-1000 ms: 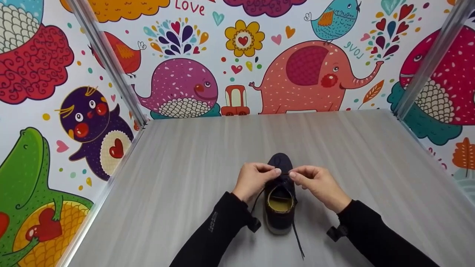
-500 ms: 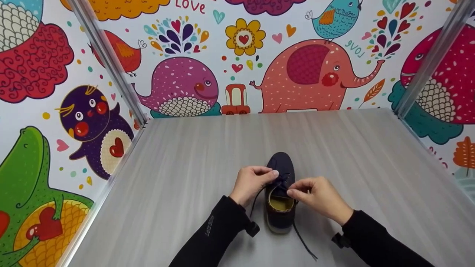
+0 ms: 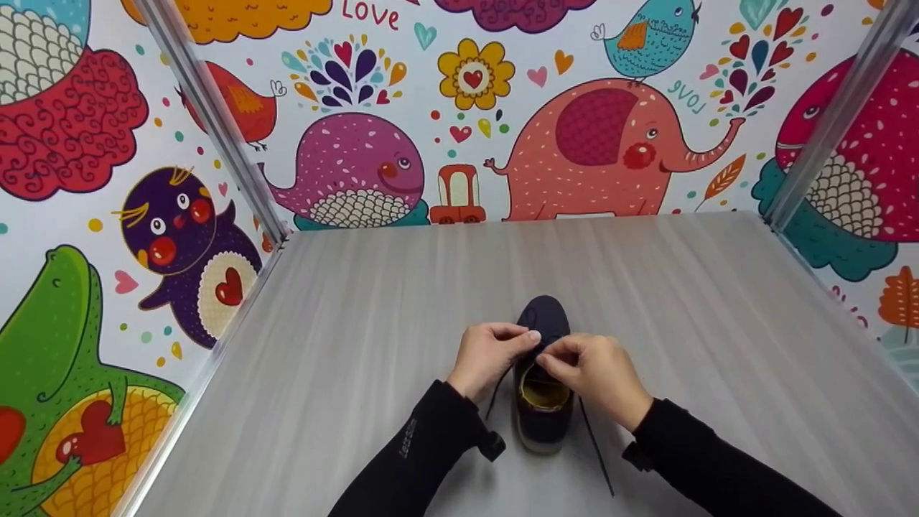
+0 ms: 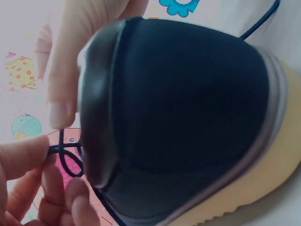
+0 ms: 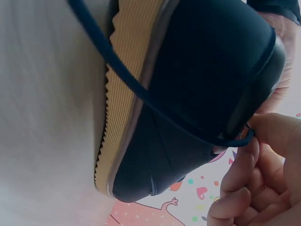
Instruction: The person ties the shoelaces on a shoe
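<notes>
A dark navy lace-up shoe (image 3: 543,429) stands upright on the table, toe pointing away from me. Its heel and pale ridged sole (image 5: 134,61) fill much of both wrist views. Over the laces, my left hand (image 3: 488,357) pinches a shoelace between thumb and fingers; the left wrist view shows a small lace loop (image 4: 71,165) beside those fingertips. My right hand (image 3: 602,372) pinches a shoelace (image 5: 141,89) close to the left fingertips. That lace's loose end (image 3: 597,449) trails down to the right of the heel. Both hands partly hide the lacing.
The shoe is on a grey wood-grain table (image 3: 359,301). Printed panels with cartoon animals (image 3: 589,158) stand at the back and both sides, joined by metal corner posts (image 3: 215,122).
My right hand moved from the lacing back toward the shoe's opening, then forward and left to beside the left fingertips. The left hand hardly moved. The trailing lace end shifted right.
</notes>
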The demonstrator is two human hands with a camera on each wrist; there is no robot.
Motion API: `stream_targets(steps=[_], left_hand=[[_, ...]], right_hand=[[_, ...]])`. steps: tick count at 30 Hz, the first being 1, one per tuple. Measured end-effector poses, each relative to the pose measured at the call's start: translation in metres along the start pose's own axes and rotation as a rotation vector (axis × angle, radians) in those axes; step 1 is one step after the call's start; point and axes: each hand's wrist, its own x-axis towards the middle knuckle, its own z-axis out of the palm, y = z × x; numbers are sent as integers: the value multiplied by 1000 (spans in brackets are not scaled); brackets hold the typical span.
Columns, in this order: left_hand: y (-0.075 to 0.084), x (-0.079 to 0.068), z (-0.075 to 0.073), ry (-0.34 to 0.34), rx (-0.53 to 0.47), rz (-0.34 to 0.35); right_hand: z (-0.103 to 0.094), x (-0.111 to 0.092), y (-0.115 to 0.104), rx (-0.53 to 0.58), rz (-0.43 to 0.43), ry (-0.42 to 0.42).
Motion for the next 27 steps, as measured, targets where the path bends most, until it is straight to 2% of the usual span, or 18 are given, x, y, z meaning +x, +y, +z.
stream_targets(steps=[6,12,18,27], left_hand=[[-3,1,3,17,-27,23],[-3,1,6,27,-81,18],[-5,2,6,4,-135,12],[-5,1,12,33,-48,51]], right_hand=[[4,1,4,-72,-79,51],[3,-2,9,-85,-82,41],[-6,-6,13,-85,-70,12],[0,-7,9,-109,-70,53]])
